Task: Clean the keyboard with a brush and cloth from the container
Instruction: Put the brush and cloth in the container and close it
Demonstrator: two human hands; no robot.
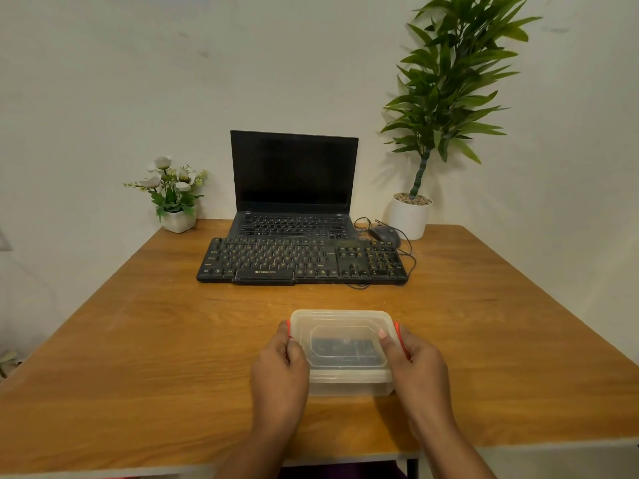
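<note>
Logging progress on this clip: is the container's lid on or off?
On: the lid lies flat over the container; left hand and right hand grip its orange end clips.

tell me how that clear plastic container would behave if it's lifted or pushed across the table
The container is thin translucent plastic with only some dark contents visible, so it is probably light and may flex a little. Low and flat-based, it looks unlikely to tip or roll. On the smooth wooden table it would likely slide easily.
</note>
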